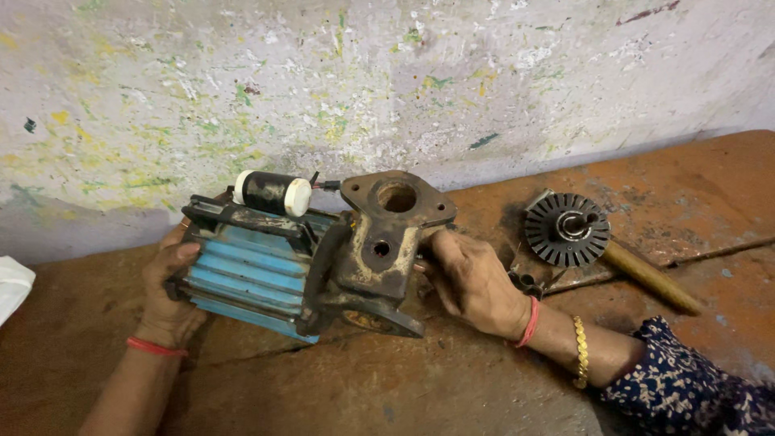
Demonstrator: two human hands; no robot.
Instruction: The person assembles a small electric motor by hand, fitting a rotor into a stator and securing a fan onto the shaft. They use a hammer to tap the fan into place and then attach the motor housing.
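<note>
A small water pump lies on its side on the reddish floor. Its blue ribbed motor body (pixel 246 278) points left, and its rusty cast pump housing (pixel 387 242) with a round port on top points right. A black cylinder with white end caps (pixel 273 194) sits on top of the motor. My left hand (pixel 171 287) grips the motor's rear end. My right hand (pixel 472 278) holds the right side of the pump housing.
A black finned fan wheel (pixel 567 228) lies on the floor to the right, beside a wooden handle (pixel 650 278). Small dark metal parts (pixel 529 282) sit just behind my right wrist. A paint-splattered wall (pixel 363 89) stands close behind. A white object (pixel 12 287) shows at the left edge.
</note>
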